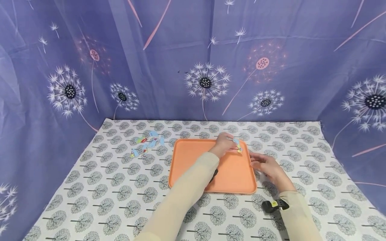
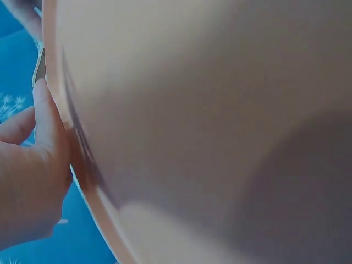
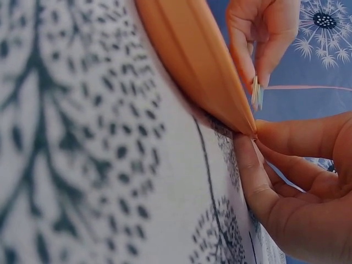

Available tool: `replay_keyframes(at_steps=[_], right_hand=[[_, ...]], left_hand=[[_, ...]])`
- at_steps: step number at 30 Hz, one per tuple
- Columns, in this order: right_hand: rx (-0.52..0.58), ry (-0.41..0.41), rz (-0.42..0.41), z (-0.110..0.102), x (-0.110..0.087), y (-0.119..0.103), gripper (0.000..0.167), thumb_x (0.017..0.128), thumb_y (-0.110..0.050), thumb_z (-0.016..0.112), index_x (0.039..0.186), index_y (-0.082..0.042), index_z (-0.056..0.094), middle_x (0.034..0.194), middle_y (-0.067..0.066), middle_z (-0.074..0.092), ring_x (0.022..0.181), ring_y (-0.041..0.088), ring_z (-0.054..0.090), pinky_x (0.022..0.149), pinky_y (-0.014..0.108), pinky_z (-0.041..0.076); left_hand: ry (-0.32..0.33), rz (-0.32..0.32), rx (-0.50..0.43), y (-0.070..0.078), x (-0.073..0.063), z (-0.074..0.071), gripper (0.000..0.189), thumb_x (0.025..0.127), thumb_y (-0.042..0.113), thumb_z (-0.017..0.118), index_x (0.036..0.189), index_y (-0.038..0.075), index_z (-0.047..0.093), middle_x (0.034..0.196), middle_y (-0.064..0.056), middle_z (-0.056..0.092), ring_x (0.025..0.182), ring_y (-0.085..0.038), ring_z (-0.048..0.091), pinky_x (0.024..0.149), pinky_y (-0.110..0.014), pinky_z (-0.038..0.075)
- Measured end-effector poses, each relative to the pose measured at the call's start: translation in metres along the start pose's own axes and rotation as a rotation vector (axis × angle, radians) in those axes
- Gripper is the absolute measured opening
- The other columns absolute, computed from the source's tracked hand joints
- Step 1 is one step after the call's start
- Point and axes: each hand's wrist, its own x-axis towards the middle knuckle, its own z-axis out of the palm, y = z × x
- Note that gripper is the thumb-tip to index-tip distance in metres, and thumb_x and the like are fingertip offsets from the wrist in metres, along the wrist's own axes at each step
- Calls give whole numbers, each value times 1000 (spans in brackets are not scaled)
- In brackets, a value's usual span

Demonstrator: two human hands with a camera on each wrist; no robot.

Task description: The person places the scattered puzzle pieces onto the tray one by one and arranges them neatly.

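Note:
My left hand (image 1: 223, 144) reaches over the orange tray (image 1: 232, 174) and pinches a thin, light-blue puzzle piece (image 1: 237, 144) with yellow print above the far right corner. Seen edge-on in the right wrist view, the puzzle piece (image 3: 257, 94) shows layered edges between thumb and fingers. My right hand (image 1: 269, 167) is at the tray's right side. Its thumb and fingers (image 3: 286, 137) pinch the tray's rim (image 3: 242, 124) in the right wrist view. In the left wrist view the left hand (image 2: 33, 176) lies along the tray's edge, and the tray's inside fills most of the picture.
Several loose puzzle pieces (image 1: 152, 144), mostly light blue with green, red and yellow, lie left of the tray. A white tree-print cloth (image 1: 120, 201) covers the table. A purple dandelion curtain (image 1: 169, 83) hangs along the back and sides.

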Motion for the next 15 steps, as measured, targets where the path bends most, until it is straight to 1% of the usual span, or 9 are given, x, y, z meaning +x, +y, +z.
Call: replay_keyframes(at_steps=[2, 6, 8, 11, 13, 15], right_hand=[[6, 6, 8, 1, 1, 0, 60, 89, -6, 64, 142, 5, 39, 126, 27, 55, 99, 15, 61, 90, 27, 54], [5, 17, 13, 2, 1, 1, 61, 88, -7, 65, 142, 5, 39, 126, 27, 55, 98, 14, 61, 89, 24, 54], [3, 21, 17, 2, 2, 1, 61, 88, -7, 65, 142, 5, 39, 126, 27, 55, 98, 14, 61, 89, 25, 54], [0, 19, 28, 2, 2, 1, 61, 88, -6, 65, 143, 4, 39, 126, 26, 55, 100, 17, 61, 91, 28, 54], [-4, 14, 30, 2, 2, 1, 61, 89, -6, 64, 143, 4, 38, 126, 26, 54, 101, 18, 61, 91, 29, 54], [-2, 11, 36, 1, 2, 0, 60, 89, -6, 64, 143, 4, 38, 126, 26, 54, 102, 20, 60, 92, 31, 54]], left_hand=[[16, 1, 24, -2, 1, 3, 36, 75, -25, 61, 107, -10, 54, 84, -17, 58, 74, -37, 69, 61, -31, 61], [60, -6, 117, -6, 1, 7, 30, 76, -23, 63, 101, -7, 56, 84, -16, 59, 69, -31, 69, 60, -30, 61], [76, -11, 158, -7, 1, 7, 28, 76, -22, 64, 99, -7, 58, 80, -16, 61, 70, -32, 70, 60, -29, 61], [92, -13, 196, -7, 2, 7, 27, 75, -22, 66, 97, -7, 59, 73, -17, 61, 71, -34, 70, 58, -29, 61], [108, -10, 225, -8, 3, 7, 27, 73, -22, 69, 94, -7, 60, 70, -16, 62, 69, -33, 70, 55, -28, 60], [126, -12, 271, -8, 5, 7, 27, 71, -20, 71, 92, -6, 62, 69, -15, 63, 65, -30, 70, 52, -26, 59]])
